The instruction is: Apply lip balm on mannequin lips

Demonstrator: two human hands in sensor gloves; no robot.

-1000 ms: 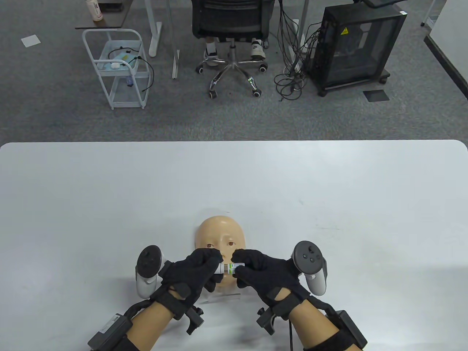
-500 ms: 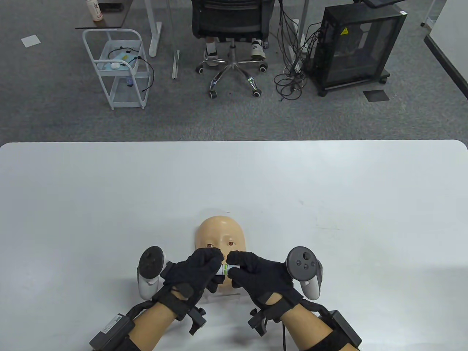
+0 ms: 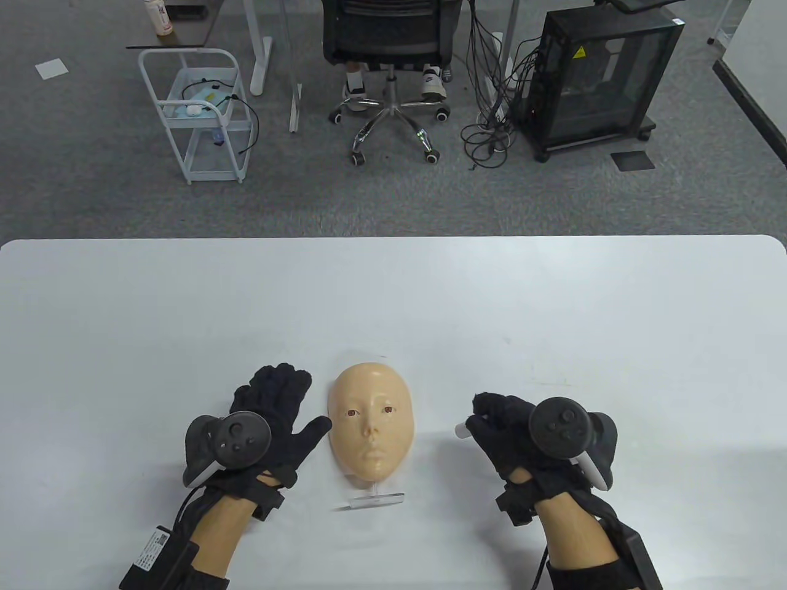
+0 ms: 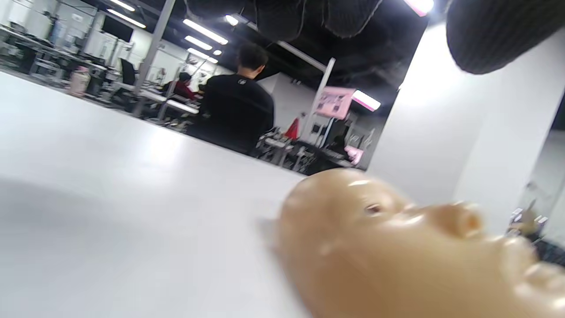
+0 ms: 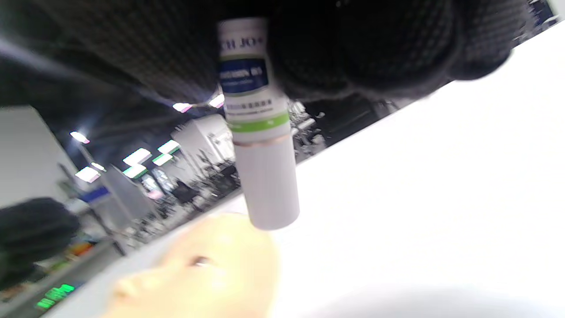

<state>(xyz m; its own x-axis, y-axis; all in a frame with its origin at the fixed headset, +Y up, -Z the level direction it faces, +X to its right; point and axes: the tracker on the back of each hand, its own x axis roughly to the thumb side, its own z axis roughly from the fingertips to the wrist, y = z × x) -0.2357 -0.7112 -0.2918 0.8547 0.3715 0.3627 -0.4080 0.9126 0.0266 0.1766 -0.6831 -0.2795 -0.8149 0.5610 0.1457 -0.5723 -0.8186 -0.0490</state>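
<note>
A beige mannequin face [image 3: 371, 424] lies face up on the white table [image 3: 393, 295], propped on a small clear stand [image 3: 374, 500]. It also shows in the left wrist view [image 4: 397, 247] and the right wrist view [image 5: 194, 269]. My left hand [image 3: 278, 410] rests flat and open on the table just left of the face, empty. My right hand [image 3: 492, 424] is right of the face and grips a white lip balm tube [image 5: 260, 132] with green and blue bands, cap on. Its white end [image 3: 460, 430] pokes out toward the face.
Beyond the table's far edge are an office chair [image 3: 388, 55] with a seated person's feet, a white wire cart [image 3: 200, 114], and a black cabinet [image 3: 593, 77] with cables.
The hands were together over the face's mouth, both on the tube. Now they have parted: the left moved left and opened flat, the right moved right with the tube.
</note>
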